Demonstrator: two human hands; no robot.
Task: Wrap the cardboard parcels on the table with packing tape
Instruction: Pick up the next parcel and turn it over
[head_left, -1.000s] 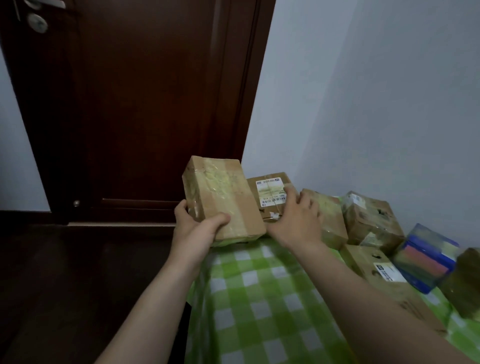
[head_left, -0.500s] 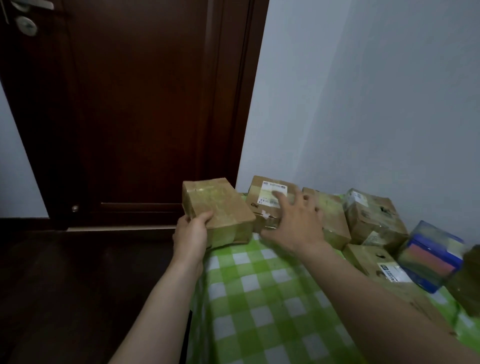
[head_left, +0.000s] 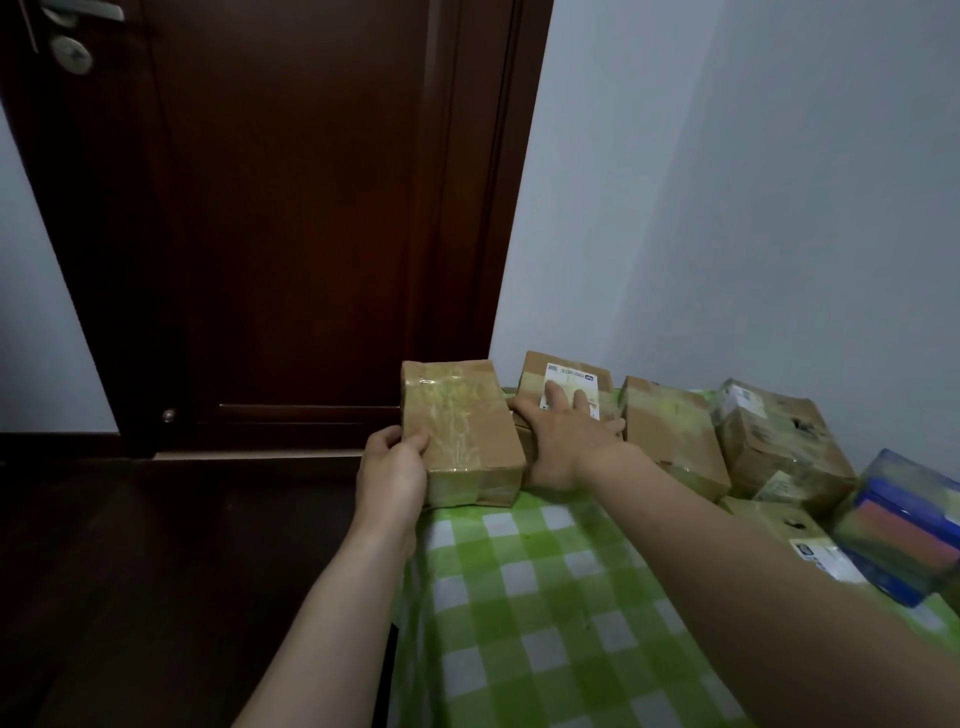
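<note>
A taped cardboard parcel (head_left: 457, 426) lies flat at the table's far left corner. My left hand (head_left: 392, 470) grips its near left edge, thumb on top. My right hand (head_left: 563, 441) lies with straight, spread fingers on a second parcel with a white label (head_left: 563, 375) just to the right. Further right stand a third taped parcel (head_left: 675, 436) and a crumpled one (head_left: 779, 441). No tape roll is visible.
The table carries a green and white checked cloth (head_left: 545, 613). A flat labelled parcel (head_left: 810, 545) and a blue and red box (head_left: 904, 525) lie at the right. A dark wooden door (head_left: 270, 218) and dark floor are left of the table; a pale wall stands behind.
My left hand has lowered the taped parcel from a raised tilt down flat onto the table corner. My right hand has slid onto the labelled parcel beside it.
</note>
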